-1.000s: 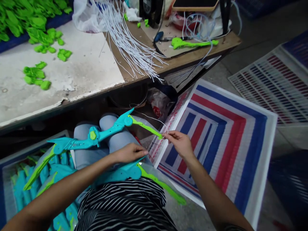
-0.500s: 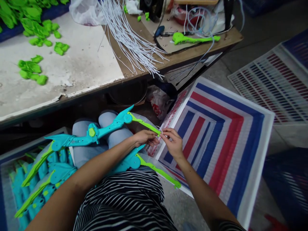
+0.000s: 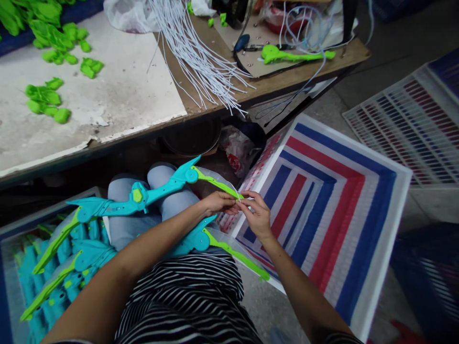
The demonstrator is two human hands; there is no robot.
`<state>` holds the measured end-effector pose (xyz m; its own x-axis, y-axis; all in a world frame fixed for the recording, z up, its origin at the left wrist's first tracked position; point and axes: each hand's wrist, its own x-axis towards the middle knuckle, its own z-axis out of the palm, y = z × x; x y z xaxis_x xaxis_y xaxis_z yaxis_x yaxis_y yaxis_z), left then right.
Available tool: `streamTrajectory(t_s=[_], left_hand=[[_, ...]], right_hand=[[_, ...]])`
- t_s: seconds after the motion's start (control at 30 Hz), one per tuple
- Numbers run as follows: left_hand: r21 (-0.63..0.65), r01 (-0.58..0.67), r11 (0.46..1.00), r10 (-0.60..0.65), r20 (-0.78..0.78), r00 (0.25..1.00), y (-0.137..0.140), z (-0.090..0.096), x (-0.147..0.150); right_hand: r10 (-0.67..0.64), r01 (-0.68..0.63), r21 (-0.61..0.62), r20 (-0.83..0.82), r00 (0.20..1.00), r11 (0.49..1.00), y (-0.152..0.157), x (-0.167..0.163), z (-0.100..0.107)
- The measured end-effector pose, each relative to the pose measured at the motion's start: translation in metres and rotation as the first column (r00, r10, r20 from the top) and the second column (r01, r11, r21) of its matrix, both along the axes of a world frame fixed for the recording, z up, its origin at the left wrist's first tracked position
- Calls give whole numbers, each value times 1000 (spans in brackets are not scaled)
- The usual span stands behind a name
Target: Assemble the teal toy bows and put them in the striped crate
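Observation:
A teal and lime-green toy bow (image 3: 163, 191) lies across my knees, its green limb tip reaching to my fingers. My left hand (image 3: 220, 203) is closed at that tip, fingers pinched around its end and the cord there. Close against it, my right hand (image 3: 257, 215) pinches a thin white cord (image 3: 239, 192) that crosses the green tip. My fingers partly hide the tip and the cord's end. A second toy bow (image 3: 191, 241) rests on my lap below my left forearm, its green limb (image 3: 238, 254) pointing right.
A crate (image 3: 389, 229) lined with blue, red and white stripes stands at my right. Several toy bows fill another crate (image 3: 10, 267) at my left. The worktable (image 3: 136, 81) ahead carries white cords (image 3: 201, 62), green parts (image 3: 45, 100) and a green limb (image 3: 297, 55).
The cord at the bow's tip has gone from a small loop to a strand slanting across it. My left fingers have drawn closer together. The view has shifted slightly.

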<state>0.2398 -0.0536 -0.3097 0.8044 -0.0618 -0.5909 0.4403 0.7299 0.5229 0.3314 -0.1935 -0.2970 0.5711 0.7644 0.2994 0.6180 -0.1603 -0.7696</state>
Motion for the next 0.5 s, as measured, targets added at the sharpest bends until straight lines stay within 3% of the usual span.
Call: streamTrajectory(t_s=[0.1,0.2,0.33,0.37,0.43,0.5], left_hand=[[59,6,998,-8,28,1000,-1,1,3],[233,60,970,-58,-16,998,3,7,3],[580,95,809,-64,-73,995,28,30,-31],[622,38,782,-10,-48,999,38,38,-49],[585,-163,794,182,26,983,62,59,-95],[455,-451,768,481,56,875,88,83,-151]], right_hand=[[-23,23,-7,10,1000,1000,3,1,-2],[0,1,-46,30,1000,999,5,3,-5],[-51,52,-73,25,998,996,3,5,-11],[-59,60,-75,15,998,995,2,5,-12],[-65,65,-79,7,998,995,1,7,-13],[-68,69,-93,15,998,993,1,10,-13]])
